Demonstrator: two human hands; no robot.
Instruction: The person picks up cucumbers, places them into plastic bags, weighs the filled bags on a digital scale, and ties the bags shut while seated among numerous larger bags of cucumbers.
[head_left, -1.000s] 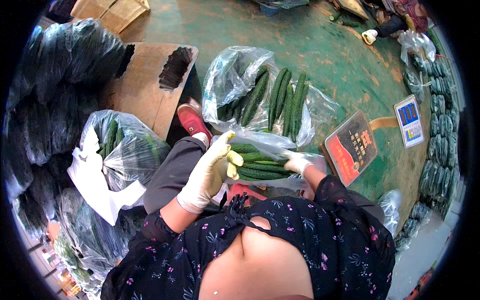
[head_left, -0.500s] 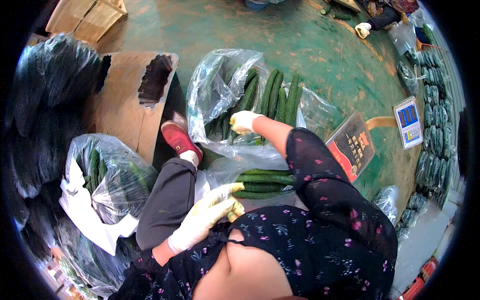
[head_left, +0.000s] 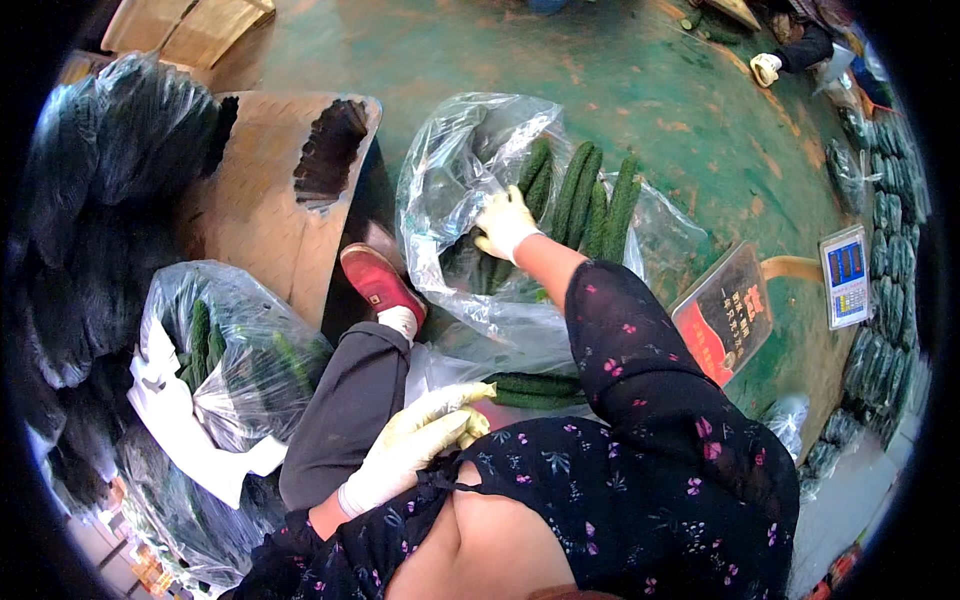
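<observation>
- Fingers bent and slightly spread, the right hand, in a pale glove, reaches into a wide-mouthed clear plastic bag; whether it has closed around anything cannot be told, since its back hides the fingertips.
- Dark green cucumbers lie side by side in that bag on the floor, most of them just to the right of the right hand, with one pair touching or nearly touching its fingers.
- Near the lap, the gloved left hand has its fingers partly extended toward the right; whether they pinch any plastic is unclear.
- Just beyond those fingers, a second group of cucumbers lies crosswise, partly hidden by the dark floral sleeve.
- On the right, a scale platform stands near the person's arm, joined by a tan strip to a display panel.
- A gathered clear bag holding more cucumbers sits to the left of the person's leg, a white sheet against it.
- Beyond the red shoe is a brown board with a ragged dark hole.
- Another person's gloved hand shows at upper right, well apart.
</observation>
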